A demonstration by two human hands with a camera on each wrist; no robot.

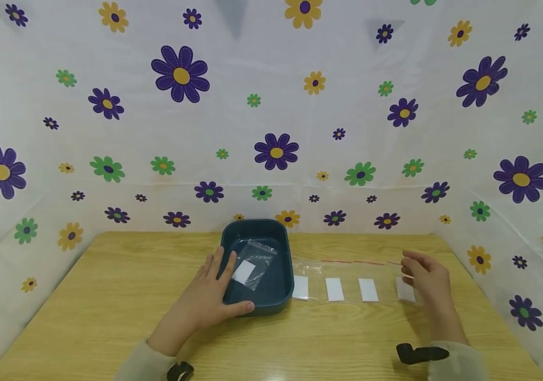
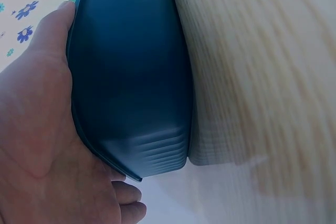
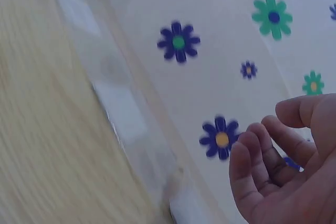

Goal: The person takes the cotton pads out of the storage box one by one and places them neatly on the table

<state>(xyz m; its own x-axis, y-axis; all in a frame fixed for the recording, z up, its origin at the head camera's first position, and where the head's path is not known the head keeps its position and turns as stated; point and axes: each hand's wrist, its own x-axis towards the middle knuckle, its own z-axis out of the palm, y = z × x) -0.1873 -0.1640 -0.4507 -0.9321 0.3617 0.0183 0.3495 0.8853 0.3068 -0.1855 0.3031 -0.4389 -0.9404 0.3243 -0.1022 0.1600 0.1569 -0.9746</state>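
Observation:
A dark blue plastic bin (image 1: 258, 305) sits on the table, with a clear zip bag (image 1: 263, 259) holding a white rectangle lying inside. My left hand (image 1: 209, 293) rests on the bin's left rim, fingers spread and thumb along the front edge; the left wrist view shows the palm beside the bin wall (image 2: 131, 66). To the bin's right, several clear zip bags (image 1: 351, 290) with white rectangles lie in a row, some with red seal lines. My right hand (image 1: 427, 278) is over the rightmost bag (image 1: 405, 290), fingers loosely bent and holding nothing in the right wrist view.
The wooden table (image 1: 124, 296) ends at a white flowered cloth (image 1: 276, 106) behind and at both sides. Dark straps (image 1: 422, 353) sit on both sleeves. The bin's right wall stands against the leftmost bag (image 1: 300, 287) of the row.

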